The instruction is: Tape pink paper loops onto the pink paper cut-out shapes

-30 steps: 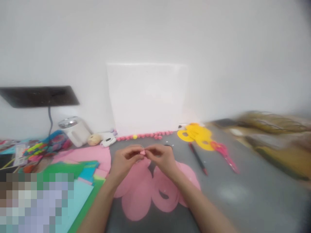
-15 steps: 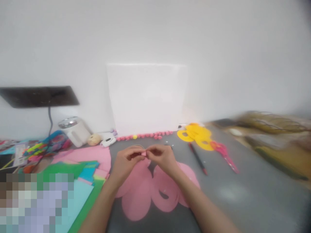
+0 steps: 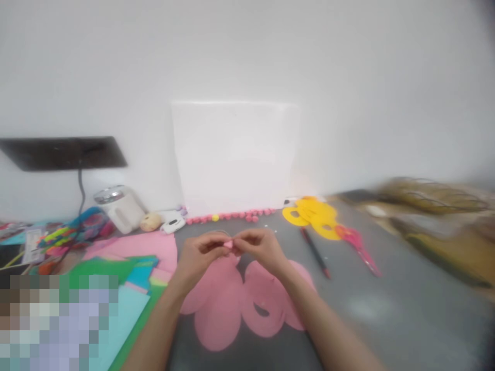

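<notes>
My left hand (image 3: pixel 199 257) and my right hand (image 3: pixel 260 247) meet near the centre, fingertips pinched together on a small pink piece (image 3: pixel 229 244). Its exact shape is too small to tell. Beneath and in front of my hands lie large rounded pink paper shapes (image 3: pixel 218 322), one with a dark cut-out hole. Behind my hands, a row of small pink pieces (image 3: pixel 232 216) with one yellow piece (image 3: pixel 215 218) runs along the foot of a white sheet (image 3: pixel 235 154) standing against the wall.
Yellow paper rings (image 3: pixel 315 211), a dark pencil (image 3: pixel 317 255) and pink scissors (image 3: pixel 358 250) lie right on the grey table (image 3: pixel 390 319). Coloured paper sheets (image 3: pixel 127 309), a white container (image 3: pixel 124 208) and colourful craft items (image 3: pixel 65 234) are left.
My fingers have shifted slightly around the small pink piece, and my right hand's knuckles sit slightly higher. The things on the table look unmoved.
</notes>
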{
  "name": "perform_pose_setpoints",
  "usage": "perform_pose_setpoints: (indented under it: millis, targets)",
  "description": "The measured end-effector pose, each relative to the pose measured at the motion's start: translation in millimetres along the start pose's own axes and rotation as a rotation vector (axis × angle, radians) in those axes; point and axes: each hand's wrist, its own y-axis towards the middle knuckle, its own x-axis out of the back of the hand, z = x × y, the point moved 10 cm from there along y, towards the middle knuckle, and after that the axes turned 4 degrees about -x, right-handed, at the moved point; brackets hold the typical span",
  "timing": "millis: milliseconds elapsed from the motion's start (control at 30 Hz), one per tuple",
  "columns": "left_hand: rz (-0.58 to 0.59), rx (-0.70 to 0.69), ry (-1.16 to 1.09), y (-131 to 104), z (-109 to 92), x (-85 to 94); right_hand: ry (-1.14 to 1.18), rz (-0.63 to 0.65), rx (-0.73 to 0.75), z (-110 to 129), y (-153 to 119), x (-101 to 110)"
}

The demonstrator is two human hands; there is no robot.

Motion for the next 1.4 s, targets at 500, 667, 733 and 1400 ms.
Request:
perform_pose_setpoints:
  millis: [500, 667, 733, 1400]
  targets:
    - [0.009, -0.018, 0.117, -0.2, 5.4, -0.5, -0.126, -0.104, 0.036, 3.0, -1.6, 3.6]
    - [0.007, -0.019, 0.083, -0.6, 5.3, -0.6, -0.111, -0.092, 0.029, 3.8, -1.7, 3.1]
    - [0.002, -0.016, 0.077, -1.0, 5.0, -0.3, -0.116, -0.084, 0.031, 3.9, -1.5, 3.4]
    - [-0.006, 0.032, -0.015, -1.6, -0.2, -0.9, -0.058, -0.026, 0.046, 0.9, -0.9, 1.2]
